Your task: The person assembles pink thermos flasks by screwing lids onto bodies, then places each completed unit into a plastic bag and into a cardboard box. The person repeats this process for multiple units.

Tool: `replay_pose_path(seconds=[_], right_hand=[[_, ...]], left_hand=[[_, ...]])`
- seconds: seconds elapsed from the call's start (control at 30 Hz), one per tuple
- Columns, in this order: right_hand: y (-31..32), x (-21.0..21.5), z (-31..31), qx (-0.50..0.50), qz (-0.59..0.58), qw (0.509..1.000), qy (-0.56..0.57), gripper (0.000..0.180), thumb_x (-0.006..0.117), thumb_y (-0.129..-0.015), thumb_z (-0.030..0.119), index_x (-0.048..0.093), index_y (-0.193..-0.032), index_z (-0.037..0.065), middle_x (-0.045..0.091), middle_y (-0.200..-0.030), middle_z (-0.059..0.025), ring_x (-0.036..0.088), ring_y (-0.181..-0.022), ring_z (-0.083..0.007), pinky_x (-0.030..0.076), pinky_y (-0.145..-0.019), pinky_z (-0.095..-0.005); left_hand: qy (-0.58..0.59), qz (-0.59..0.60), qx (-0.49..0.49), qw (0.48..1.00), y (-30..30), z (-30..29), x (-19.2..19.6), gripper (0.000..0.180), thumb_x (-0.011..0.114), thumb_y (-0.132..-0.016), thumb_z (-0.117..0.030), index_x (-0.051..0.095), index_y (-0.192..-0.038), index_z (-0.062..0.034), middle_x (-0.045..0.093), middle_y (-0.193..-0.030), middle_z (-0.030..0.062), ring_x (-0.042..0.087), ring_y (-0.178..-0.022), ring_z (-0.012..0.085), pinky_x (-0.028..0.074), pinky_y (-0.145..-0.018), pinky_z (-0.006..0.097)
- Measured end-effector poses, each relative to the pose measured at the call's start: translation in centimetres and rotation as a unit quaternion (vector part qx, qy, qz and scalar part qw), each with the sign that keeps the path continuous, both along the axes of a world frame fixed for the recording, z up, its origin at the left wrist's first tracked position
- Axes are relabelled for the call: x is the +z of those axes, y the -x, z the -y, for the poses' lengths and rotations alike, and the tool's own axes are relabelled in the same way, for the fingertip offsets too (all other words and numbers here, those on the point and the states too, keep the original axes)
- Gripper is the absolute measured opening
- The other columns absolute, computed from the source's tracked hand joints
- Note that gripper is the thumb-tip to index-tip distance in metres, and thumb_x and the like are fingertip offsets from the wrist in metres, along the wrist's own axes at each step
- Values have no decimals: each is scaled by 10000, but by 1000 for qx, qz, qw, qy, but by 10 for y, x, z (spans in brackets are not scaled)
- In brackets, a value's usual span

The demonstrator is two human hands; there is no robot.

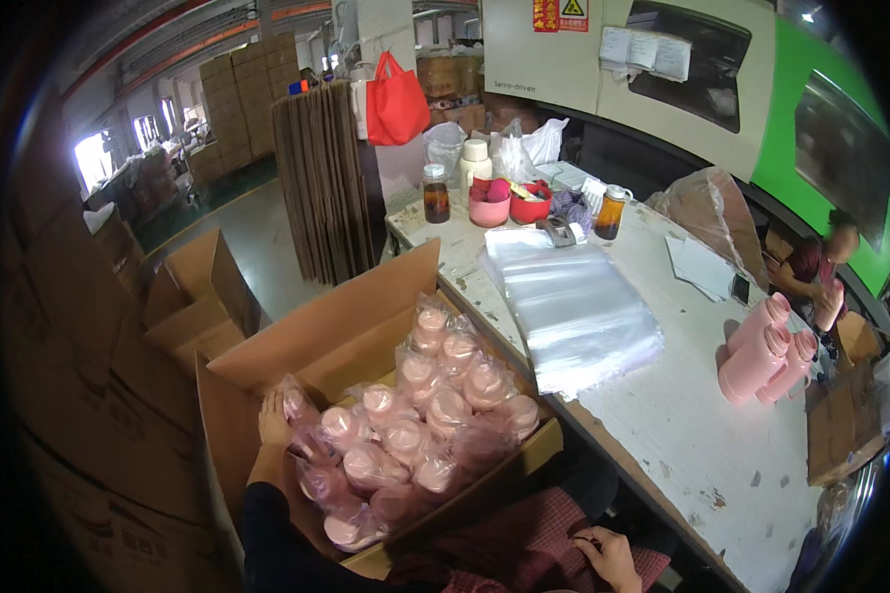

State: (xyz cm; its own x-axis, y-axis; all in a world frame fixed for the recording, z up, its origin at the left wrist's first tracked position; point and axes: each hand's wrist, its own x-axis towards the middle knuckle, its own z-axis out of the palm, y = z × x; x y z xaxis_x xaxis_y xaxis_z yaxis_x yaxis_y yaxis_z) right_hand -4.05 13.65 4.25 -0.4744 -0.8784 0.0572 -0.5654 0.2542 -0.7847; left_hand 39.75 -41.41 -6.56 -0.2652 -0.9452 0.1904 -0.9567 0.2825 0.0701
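A large open carton [257,346] sits in front of me, holding rows of pink jugs [405,435] in clear plastic bags. At its left side my left hand [274,423] grips a bagged pink jug [298,403], with its fingers along the jug's side next to the carton wall. Part of that jug is hidden by the hand and its neighbours. My right hand [608,558] hangs low over my red checkered garment, fingers loosely bent and apart, with nothing visible in them.
Beside the carton stands a worn white table [682,435] with a stack of clear bags [574,306] and unbagged pink jugs [761,361]. Bottles and red bowls [530,203] line its far end. Cartons [203,287] stand left; a person [821,272] sits at right.
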Motion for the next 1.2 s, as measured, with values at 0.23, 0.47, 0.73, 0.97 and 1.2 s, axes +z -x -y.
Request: replay_pose_path(seconds=[0.23, 0.47, 0.73, 0.97, 1.2], right_hand=[[-15, -1, -18, -44, 18, 999, -19, 157, 666, -898, 105, 686, -1014, 0, 704, -948, -188, 701, -866, -315, 540, -744, -368], [-19, -5, 5, -45, 20, 998, -32, 145, 703, -859, 91, 701, -963, -9, 709, -860, -152, 689, -757, -273, 531, -699, -327], [-19, -3, 40, -29, 73, 990, -119, 125, 674, -856, -2, 684, -969, -54, 708, -825, -128, 668, -747, -159, 510, -684, -277], [-13, -7, 57, -33, 71, 987, -141, 96, 694, -831, 5, 682, -906, -54, 710, -802, -149, 699, -744, -232, 534, -690, -322], [0, -18, 53, 29, 23, 993, -111, 163, 651, -925, 131, 684, -1033, 14, 702, -872, -158, 693, -781, -265, 545, -711, -359]], left_hand=[[-93, 63, 19, 993, 9, 43, 3, 870, 730, -806, -277, 289, -1533, -94, 209, -1623, 109, 164, -1506, 293, 268, -1163, 521], [-239, 39, 23, 970, -17, 72, -45, 756, 713, -787, -471, 449, -1386, -92, 394, -1449, 161, 361, -1325, 330, 383, -1041, 512], [-169, 113, -31, 979, -16, 28, -44, 262, 601, -866, -277, 714, -1013, -93, 702, -1082, 140, 667, -1026, 318, 540, -857, 423], [-78, 117, -186, 972, -4, 19, -61, 290, 615, -799, -64, 684, -1079, -85, 595, -1287, 106, 514, -1253, 299, 506, -940, 376], [-120, 249, -283, 918, 4, 39, -126, 272, 530, -850, -185, 724, -972, -38, 698, -1012, 138, 602, -1087, 285, 498, -920, 400]])
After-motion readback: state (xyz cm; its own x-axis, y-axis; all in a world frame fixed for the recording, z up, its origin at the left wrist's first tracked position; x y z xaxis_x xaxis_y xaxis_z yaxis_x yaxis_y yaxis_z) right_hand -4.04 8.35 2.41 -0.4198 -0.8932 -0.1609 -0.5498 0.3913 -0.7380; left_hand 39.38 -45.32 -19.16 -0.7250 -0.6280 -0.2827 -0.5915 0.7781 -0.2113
